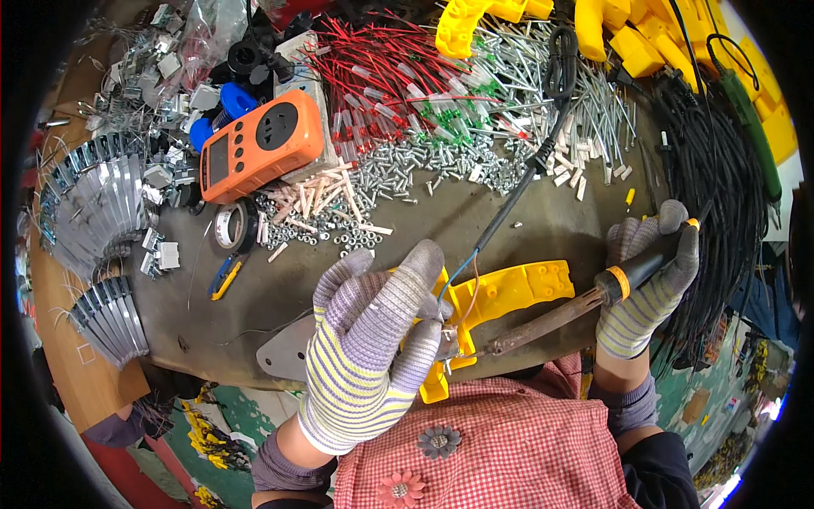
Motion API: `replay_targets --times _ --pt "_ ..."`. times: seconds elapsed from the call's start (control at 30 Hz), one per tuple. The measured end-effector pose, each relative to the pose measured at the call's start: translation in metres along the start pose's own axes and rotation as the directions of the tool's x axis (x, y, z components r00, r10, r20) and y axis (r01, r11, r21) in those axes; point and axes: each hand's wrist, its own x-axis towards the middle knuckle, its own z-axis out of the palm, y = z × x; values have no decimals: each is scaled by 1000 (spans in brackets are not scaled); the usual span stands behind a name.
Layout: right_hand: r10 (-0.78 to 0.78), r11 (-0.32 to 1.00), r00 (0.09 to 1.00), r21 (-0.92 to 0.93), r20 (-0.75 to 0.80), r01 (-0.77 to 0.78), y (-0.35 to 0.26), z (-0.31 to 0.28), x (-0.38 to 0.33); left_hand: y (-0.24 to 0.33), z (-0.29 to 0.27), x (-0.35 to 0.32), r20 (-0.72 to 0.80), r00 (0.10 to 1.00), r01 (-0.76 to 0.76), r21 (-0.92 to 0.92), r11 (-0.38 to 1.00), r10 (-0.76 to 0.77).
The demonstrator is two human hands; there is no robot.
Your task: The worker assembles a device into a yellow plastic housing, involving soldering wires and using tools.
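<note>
Red-and-white checked apron [509,441] with fabric flowers fills the lower edge, nearest the lens. Just above it, left hand [373,348] in a striped knit glove, fingers curled shut around the near end of a yellow plastic housing [500,293], which lies flat on the dark workbench [543,225] and runs up and right out of the grip. Right hand [649,284], same kind of glove, closed around the black-and-orange handle of a soldering iron [585,305]; the rusty shaft slants down-left across the housing's lower edge, its tip meeting the housing right beside the left fingertips. Thin blue and brown wires [466,276] rise from that spot, joining a black cable [526,182] that runs up across the bench. Further back: orange socket tester [259,148], roll of tape [231,226], scattered screws [424,165], bundle of red wires [381,72], more yellow housings [627,30] at the top, black cables [721,187] heaped at right, stacked metal plates [102,204] at left.
</note>
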Motion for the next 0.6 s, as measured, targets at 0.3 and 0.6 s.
replay_targets --times 0.3,0.6 --pt "-12 998 994 -55 -112 6 1 9 0 1 -2 4 -2 999 -41 23 999 41" --pt "5 1000 996 -22 -85 -7 1 7 1 1 -2 4 -8 999 -47 32 998 47"
